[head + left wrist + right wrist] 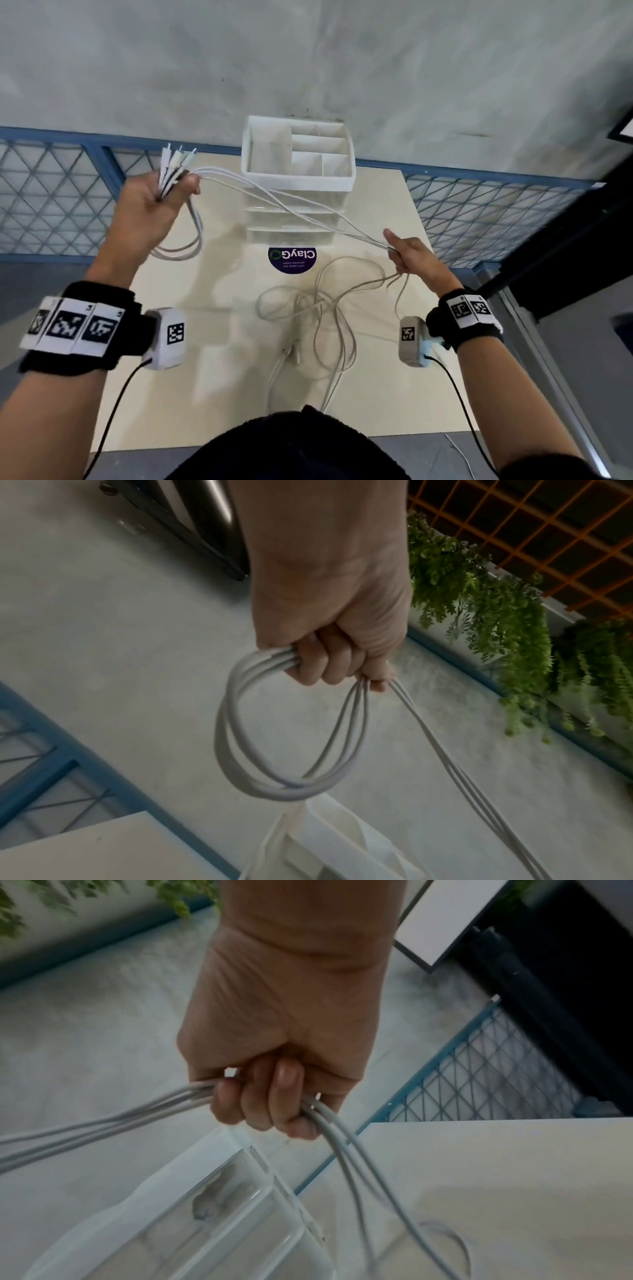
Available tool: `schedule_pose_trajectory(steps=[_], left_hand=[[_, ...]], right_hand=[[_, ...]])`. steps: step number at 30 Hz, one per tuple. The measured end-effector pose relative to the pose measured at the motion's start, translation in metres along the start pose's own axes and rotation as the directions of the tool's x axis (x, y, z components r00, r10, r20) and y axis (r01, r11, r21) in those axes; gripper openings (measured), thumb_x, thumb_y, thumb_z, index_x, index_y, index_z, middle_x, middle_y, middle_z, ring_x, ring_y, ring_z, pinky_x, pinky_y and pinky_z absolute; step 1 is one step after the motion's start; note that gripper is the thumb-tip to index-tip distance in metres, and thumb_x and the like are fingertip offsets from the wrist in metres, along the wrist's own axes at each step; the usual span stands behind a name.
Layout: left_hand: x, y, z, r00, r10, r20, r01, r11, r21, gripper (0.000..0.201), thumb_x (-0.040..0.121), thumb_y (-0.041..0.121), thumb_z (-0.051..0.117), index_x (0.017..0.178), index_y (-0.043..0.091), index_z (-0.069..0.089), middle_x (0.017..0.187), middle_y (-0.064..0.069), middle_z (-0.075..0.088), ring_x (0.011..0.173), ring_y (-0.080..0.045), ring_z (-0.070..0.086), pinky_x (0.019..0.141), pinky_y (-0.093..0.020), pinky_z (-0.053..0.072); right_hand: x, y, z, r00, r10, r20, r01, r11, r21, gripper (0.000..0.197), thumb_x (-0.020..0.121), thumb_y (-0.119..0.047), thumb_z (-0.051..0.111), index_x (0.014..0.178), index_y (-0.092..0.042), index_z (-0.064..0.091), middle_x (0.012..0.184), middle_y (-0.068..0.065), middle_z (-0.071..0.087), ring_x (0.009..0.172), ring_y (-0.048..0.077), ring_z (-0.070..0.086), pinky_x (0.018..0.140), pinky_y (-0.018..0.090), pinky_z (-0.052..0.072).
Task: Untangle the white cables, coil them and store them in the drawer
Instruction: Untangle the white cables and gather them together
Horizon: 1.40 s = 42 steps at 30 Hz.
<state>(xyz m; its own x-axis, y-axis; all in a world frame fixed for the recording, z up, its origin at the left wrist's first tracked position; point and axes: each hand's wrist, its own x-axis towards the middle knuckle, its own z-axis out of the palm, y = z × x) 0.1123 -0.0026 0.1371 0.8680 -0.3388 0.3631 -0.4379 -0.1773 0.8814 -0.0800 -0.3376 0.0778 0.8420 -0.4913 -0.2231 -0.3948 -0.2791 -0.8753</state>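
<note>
- The left hand (156,202) is held raised over the far-left part of the counter (219,377), its fingers (322,666) curled and clamped on the white cables (274,202).
- Several plug ends (176,156) are seen sticking up out of that fist, and a loop (260,737) of the same cables hangs below it.
- From the left hand the cables are stretched across in front of the drawer unit (297,178) to the right hand (412,255).
- The right hand's fingers (260,1104) are closed around the bundle, with the thumb lifted free.
- Below the right hand the remaining cable lies in loose, overlapping loops (318,308) on the counter, near its front.
- The drawer unit stands at the counter's far edge, with an open divided tray on top; its drawers appear pushed in.
- A round purple sticker (292,259) lies on the counter just in front of the unit.
</note>
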Motion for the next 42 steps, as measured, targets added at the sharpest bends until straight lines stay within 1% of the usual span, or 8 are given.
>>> schedule_pose_trajectory(steps=[4,9,13,19,25,32,39,42], left_hand=[[-0.004,-0.010,0.000,1.000,-0.009,-0.022,0.012,0.989,0.148,0.023,0.091,0.034,0.054,0.068,0.029,0.058,0.048,0.023,0.055,0.045,0.003,0.044,0.049,-0.009,0.030],[-0.014,-0.028,-0.010,0.995,-0.040,-0.096,0.060,0.976,0.212,0.022,0.088,0.043,0.054,0.071,0.032,0.064,0.062,0.014,0.062,0.063,0.001,0.053,0.065,-0.020,0.039],[-0.024,-0.033,-0.006,0.994,-0.086,0.070,0.038,0.857,0.513,0.031,0.092,0.030,0.053,0.093,0.003,0.067,0.083,-0.022,0.064,0.086,-0.036,0.060,0.071,-0.029,0.032],[-0.057,-0.072,-0.019,0.834,-0.336,0.438,-0.008,0.786,0.618,0.032,0.089,0.038,0.055,0.087,0.008,0.067,0.061,-0.004,0.055,0.075,-0.031,0.056,0.068,-0.032,0.033],[-0.086,-0.093,-0.031,0.684,-0.521,0.510,0.023,0.715,0.699,0.019,0.088,0.033,0.058,0.073,0.023,0.065,0.083,-0.013,0.068,0.085,-0.030,0.060,0.073,-0.031,0.035],[-0.100,-0.103,-0.031,0.589,-0.606,0.535,0.039,0.683,0.729,0.016,0.087,0.037,0.058,0.077,0.026,0.063,0.075,0.000,0.060,0.082,-0.027,0.056,0.074,-0.034,0.038],[-0.101,-0.101,-0.029,0.638,-0.566,0.522,0.033,0.698,0.716,0.021,0.085,0.038,0.061,0.087,0.018,0.066,0.079,-0.006,0.062,0.080,-0.025,0.055,0.067,-0.032,0.038],[-0.093,-0.097,-0.025,0.707,-0.495,0.505,0.134,0.795,0.591,0.014,0.080,0.043,0.064,0.086,0.030,0.067,0.076,0.011,0.068,0.076,-0.013,0.059,0.070,-0.023,0.040]], right_hand=[[0.008,0.003,-0.012,0.970,-0.087,-0.225,0.086,0.996,-0.015,0.053,0.090,-0.047,0.053,0.048,-0.021,0.033,0.044,-0.009,0.035,0.042,0.007,0.029,0.052,0.026,0.027],[0.007,-0.007,-0.027,0.896,-0.228,-0.380,0.232,0.972,-0.037,0.058,0.088,-0.045,0.054,0.042,-0.024,0.026,0.044,-0.011,0.026,0.044,0.008,0.019,0.050,0.029,0.018],[0.007,0.002,-0.032,0.885,-0.231,-0.405,0.182,0.971,-0.156,0.057,0.087,-0.035,0.058,0.043,-0.022,0.026,0.034,-0.009,0.024,0.039,0.006,0.020,0.046,0.026,0.018],[-0.011,0.078,-0.003,0.998,0.016,-0.067,-0.028,0.982,-0.189,0.039,0.081,-0.028,0.063,0.047,-0.017,0.048,0.052,-0.001,0.036,0.056,0.014,0.032,0.056,0.032,0.024],[-0.029,0.111,0.054,0.962,0.150,0.228,-0.040,0.904,-0.426,0.044,0.085,-0.018,0.060,0.046,-0.019,0.040,0.048,0.000,0.037,0.042,0.006,0.032,0.052,0.028,0.026],[0.000,0.108,0.110,0.971,0.010,0.239,0.100,0.891,-0.442,0.028,0.075,-0.012,0.074,0.099,-0.008,0.060,0.084,0.008,0.056,0.074,0.021,0.052,0.071,0.026,0.038],[0.027,0.084,0.147,0.972,-0.138,0.191,0.211,0.870,-0.446,0.012,0.081,-0.013,0.068,0.084,-0.002,0.070,0.080,0.017,0.062,0.073,0.024,0.055,0.069,0.026,0.037],[0.041,0.037,0.131,0.972,-0.223,0.069,0.234,0.931,-0.279,0.008,0.081,-0.017,0.070,0.080,-0.009,0.069,0.076,0.011,0.062,0.068,0.022,0.056,0.069,0.030,0.044]])
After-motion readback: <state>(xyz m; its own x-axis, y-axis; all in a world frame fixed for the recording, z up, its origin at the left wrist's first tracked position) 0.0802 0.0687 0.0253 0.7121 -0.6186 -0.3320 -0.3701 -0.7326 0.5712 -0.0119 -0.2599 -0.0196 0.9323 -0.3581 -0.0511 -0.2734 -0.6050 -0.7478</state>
